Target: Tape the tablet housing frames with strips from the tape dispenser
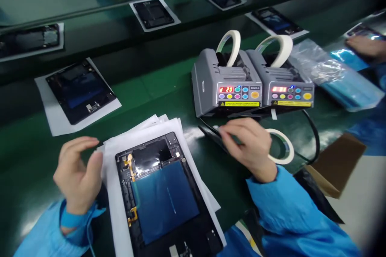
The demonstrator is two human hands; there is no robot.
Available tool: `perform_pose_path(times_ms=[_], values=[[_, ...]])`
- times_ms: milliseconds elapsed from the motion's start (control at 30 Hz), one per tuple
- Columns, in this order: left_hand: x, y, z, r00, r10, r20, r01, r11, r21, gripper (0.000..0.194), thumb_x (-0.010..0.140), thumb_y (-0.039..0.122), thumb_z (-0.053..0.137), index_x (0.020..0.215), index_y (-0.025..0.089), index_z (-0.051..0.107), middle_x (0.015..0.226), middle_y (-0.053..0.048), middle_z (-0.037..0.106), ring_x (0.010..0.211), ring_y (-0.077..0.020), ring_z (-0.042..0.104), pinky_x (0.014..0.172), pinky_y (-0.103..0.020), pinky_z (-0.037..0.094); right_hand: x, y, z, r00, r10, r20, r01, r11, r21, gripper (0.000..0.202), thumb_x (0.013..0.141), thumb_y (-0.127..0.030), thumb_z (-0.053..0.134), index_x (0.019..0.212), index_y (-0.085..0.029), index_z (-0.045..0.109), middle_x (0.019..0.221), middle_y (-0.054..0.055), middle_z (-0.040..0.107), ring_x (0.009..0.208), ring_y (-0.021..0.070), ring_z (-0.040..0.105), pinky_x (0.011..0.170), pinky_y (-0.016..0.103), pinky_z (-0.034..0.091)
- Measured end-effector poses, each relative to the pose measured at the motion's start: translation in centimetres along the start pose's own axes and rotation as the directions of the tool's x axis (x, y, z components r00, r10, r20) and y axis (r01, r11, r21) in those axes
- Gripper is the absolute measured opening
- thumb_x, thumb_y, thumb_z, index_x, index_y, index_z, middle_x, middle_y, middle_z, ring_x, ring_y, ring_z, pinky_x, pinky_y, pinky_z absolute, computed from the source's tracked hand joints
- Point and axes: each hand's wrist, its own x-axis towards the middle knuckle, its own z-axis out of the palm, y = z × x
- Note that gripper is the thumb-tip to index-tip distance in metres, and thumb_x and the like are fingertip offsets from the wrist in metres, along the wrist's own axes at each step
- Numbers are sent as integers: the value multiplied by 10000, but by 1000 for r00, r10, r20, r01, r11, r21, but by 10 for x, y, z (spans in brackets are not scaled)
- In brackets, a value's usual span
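Observation:
An opened tablet (169, 192) lies in front of me on a stack of white paper sheets (113, 209), its blue battery and orange flex cables showing. My left hand (80, 172) hovers at the tablet's left side, thumb and fingers apart, with nothing in it. To the right of the tablet, my right hand (249, 146) pinches thumb and forefinger together on a small whitish bit that looks like a piece of tape (216, 128). Just beyond that hand stand two grey tape dispensers (227, 88). A short white strip (274, 114) hangs from the right one.
A roll of tape (285, 146) lies beside my right wrist, near a black cable and a cardboard box (337, 164). More opened tablets (80, 92) rest on paper along the bench and conveyor. Plastic-bagged blue items (346, 80) and co-workers' hands (368, 46) are farther off.

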Motion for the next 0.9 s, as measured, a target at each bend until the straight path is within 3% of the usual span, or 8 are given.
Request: perform_pose_path(times_ms=[67, 100, 133, 200, 267, 400, 733, 900], values=[[3, 26, -5, 962, 240, 130, -249, 967, 59, 99, 775, 265, 642, 845, 209, 600, 845, -25, 628, 808, -193, 600, 725, -332, 495, 7, -18, 7, 987, -73, 141, 61, 994, 92, 127, 892, -216, 514, 879, -227, 639, 842, 26, 671, 747, 136, 616, 661, 277, 510], [4, 40, -4, 901, 316, 297, -346, 937, 55, 96, 797, 260, 632, 871, 210, 595, 843, -23, 627, 787, -183, 599, 713, -324, 497, 10, -26, 12, 973, -118, 198, 94, 988, 124, 152, 906, -234, 492, 897, -228, 644, 852, 20, 678, 749, 134, 618, 665, 276, 508], [4, 53, 0, 808, 371, 458, -433, 901, 34, 104, 822, 282, 612, 886, 202, 594, 838, -28, 629, 769, -182, 599, 698, -324, 501, 13, -32, 17, 958, -163, 236, 130, 980, 151, 178, 917, -253, 472, 918, -225, 648, 863, 18, 682, 749, 134, 618, 663, 277, 503], [1, 74, 13, 644, 346, 682, -514, 856, 52, 164, 874, 334, 541, 881, 179, 596, 823, -46, 620, 748, -198, 594, 670, -345, 504, 15, -41, 28, 933, -229, 277, 175, 963, 207, 220, 935, -278, 441, 960, -207, 648, 884, 21, 684, 758, 138, 615, 664, 277, 493], [-2, 85, 29, 577, 269, 771, -539, 835, 112, 216, 896, 347, 494, 881, 157, 598, 812, -62, 603, 738, -217, 586, 645, -366, 504, 13, -44, 36, 924, -242, 295, 158, 947, 281, 241, 944, -288, 428, 993, -185, 641, 913, 33, 678, 783, 141, 611, 675, 273, 490], [-9, 90, 47, 606, 209, 768, -537, 820, 200, 216, 911, 310, 464, 918, 135, 589, 826, -70, 580, 742, -225, 574, 642, -372, 500, 5, -40, 40, 919, -224, 324, 80, 912, 403, 242, 945, -285, 429, 1041, -170, 619, 969, 50, 658, 852, 152, 602, 718, 277, 487], [-5, 113, 51, 582, 178, 793, -608, 743, 279, 152, 905, 207, 465, 845, 152, 592, 760, -45, 573, 682, -201, 564, 605, -330, 456, 4, -31, 32, 904, -270, 331, 137, 916, 376, 249, 943, -298, 431, 1033, -168, 624, 971, 29, 649, 834, 165, 586, 702, 302, 435], [-6, 116, 51, 605, 129, 786, -577, 751, 321, 168, 906, 235, 473, 808, 164, 590, 749, -38, 580, 683, -207, 578, 599, -325, 446, 2, -33, 28, 893, -281, 351, 154, 925, 347, 241, 944, -302, 430, 1015, -178, 624, 955, 20, 639, 830, 166, 575, 680, 312, 403]])
